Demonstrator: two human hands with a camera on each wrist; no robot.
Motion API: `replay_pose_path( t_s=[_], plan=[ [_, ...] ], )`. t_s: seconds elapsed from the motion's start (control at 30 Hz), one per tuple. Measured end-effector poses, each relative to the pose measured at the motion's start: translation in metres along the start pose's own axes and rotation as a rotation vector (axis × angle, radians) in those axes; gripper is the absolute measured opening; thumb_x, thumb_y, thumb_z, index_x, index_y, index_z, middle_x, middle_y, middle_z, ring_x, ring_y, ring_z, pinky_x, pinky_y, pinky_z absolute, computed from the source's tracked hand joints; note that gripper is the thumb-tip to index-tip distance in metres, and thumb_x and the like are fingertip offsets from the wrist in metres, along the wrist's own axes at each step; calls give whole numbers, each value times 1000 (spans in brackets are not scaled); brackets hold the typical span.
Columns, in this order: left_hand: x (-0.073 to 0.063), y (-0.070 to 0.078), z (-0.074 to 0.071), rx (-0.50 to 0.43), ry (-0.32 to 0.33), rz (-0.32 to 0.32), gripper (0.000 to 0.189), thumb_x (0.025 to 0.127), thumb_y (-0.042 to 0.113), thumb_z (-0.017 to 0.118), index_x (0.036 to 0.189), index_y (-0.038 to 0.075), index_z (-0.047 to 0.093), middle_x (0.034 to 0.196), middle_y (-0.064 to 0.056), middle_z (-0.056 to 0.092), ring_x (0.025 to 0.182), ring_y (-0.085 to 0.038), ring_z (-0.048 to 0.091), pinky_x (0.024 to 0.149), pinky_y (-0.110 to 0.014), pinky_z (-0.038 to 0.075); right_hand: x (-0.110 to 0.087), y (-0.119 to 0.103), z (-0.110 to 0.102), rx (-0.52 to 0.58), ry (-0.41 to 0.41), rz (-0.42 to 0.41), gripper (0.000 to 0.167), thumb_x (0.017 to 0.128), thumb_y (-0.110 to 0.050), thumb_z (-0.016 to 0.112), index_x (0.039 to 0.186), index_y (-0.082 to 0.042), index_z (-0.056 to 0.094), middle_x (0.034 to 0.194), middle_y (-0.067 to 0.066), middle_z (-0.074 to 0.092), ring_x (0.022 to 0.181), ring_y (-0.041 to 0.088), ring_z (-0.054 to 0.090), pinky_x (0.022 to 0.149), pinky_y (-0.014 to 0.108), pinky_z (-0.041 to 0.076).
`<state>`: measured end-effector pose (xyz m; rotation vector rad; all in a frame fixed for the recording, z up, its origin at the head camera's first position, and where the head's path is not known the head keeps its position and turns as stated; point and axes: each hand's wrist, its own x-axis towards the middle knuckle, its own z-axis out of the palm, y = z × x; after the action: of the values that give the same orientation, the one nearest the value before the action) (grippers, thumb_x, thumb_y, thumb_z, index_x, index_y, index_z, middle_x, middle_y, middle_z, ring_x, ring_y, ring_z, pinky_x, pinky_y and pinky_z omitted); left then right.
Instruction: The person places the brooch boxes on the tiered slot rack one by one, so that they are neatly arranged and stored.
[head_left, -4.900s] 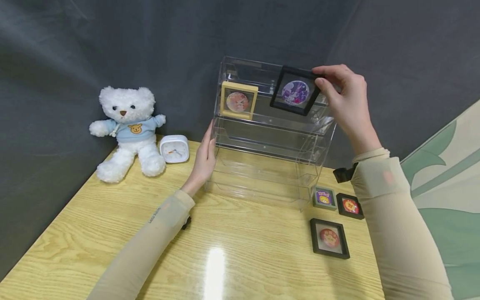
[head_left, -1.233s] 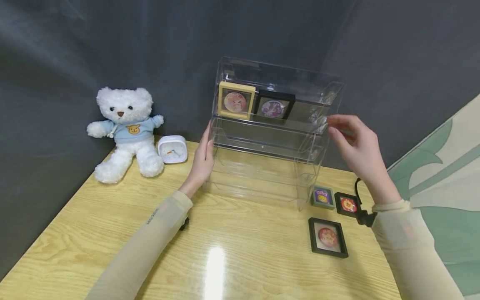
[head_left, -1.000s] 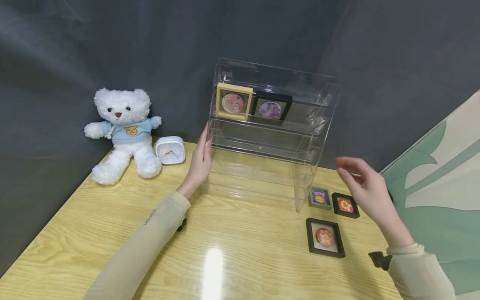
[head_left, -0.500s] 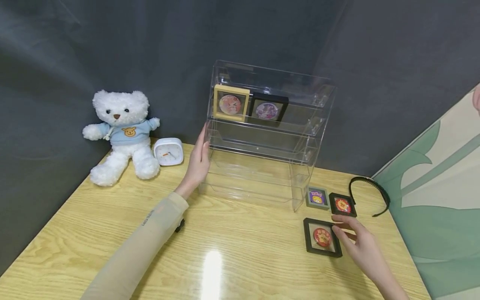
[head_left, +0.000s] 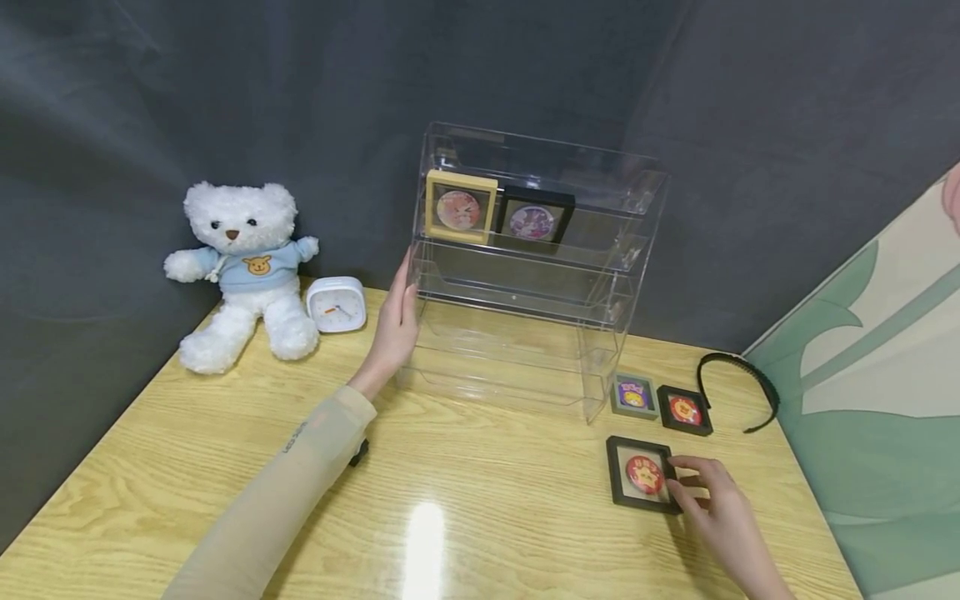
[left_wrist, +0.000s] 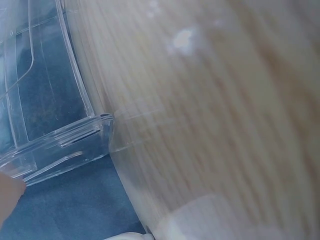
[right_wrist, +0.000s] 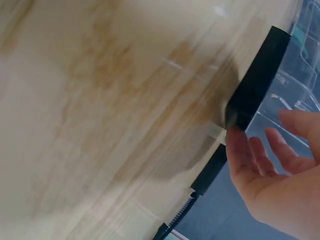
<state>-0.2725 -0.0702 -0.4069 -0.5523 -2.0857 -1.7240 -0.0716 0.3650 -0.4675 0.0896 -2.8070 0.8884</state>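
Note:
In the head view, my left hand (head_left: 394, 329) rests with fairly straight fingers against the left side of a clear acrylic tiered display stand (head_left: 517, 287). In the left wrist view, a fingertip (left_wrist: 10, 192) shows beside the stand's clear edge. My right hand (head_left: 720, 517) is at the right edge of a black display frame (head_left: 622, 492) lying on the table, which holds a red round badge (head_left: 645, 474). The right wrist view has one finger touching the frame's end, the others apart from it. A yellow frame (head_left: 491, 212) and a black frame with a purple badge (head_left: 531, 222) stand on the top tier.
A small green frame (head_left: 633, 396), another black frame (head_left: 685, 410) and a black toothed headband (head_left: 765, 387) lie at the right. A white teddy bear (head_left: 258, 267) sits at the left beside a white alarm clock (head_left: 336, 305). The wooden table (head_left: 487, 517) meets a dark backdrop.
The purple-badge frame was put on the top tier beside the yellow one. My right hand let go and came down to the black frame on the table. The left hand stayed at the stand.

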Motion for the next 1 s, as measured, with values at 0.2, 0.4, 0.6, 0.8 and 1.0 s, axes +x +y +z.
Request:
replay_pose_path(
  t_s=[0.2, 0.4, 0.6, 0.8, 1.0],
  plan=[
    [-1, 1, 0, 4, 3, -1, 55, 115, -2, 26, 169, -4, 15, 175, -23, 17, 160, -38, 21, 132, -41, 17, 5, 5, 1, -46, -67, 43, 36, 93, 12, 74, 127, 15, 59, 118, 33, 61, 89, 40, 72, 66, 39, 66],
    [-1, 3, 0, 5, 7, 13, 56, 115, -3, 27, 169, -4, 15, 175, -24, 18, 160, -39, 21, 132, -41, 17, 13, 9, 3, -87, -126, 82, 46, 92, 12, 75, 133, 15, 53, 111, 30, 65, 86, 37, 73, 68, 41, 65],
    [0, 3, 0, -5, 11, 23, 55, 115, -3, 27, 169, -5, 15, 175, -24, 18, 160, -39, 20, 132, -41, 17, 18, 10, 2, -94, -166, 119, 55, 93, 10, 74, 139, 18, 46, 108, 31, 67, 79, 32, 74, 66, 41, 64],
    [0, 2, 1, -9, 11, 32, 55, 115, -3, 28, 169, -5, 16, 174, -24, 18, 160, -39, 21, 132, -41, 17, 23, 9, 0, -94, -199, 148, 54, 101, 1, 68, 145, 21, 43, 114, 35, 63, 79, 28, 72, 66, 38, 62],
    [0, 2, 0, -7, 8, 36, 55, 115, -3, 28, 168, -6, 16, 174, -25, 18, 160, -39, 20, 132, -41, 16, 29, 12, 0, -124, -177, 81, 44, 105, 0, 64, 141, 20, 50, 109, 28, 65, 78, 22, 67, 62, 31, 57]
  ],
)
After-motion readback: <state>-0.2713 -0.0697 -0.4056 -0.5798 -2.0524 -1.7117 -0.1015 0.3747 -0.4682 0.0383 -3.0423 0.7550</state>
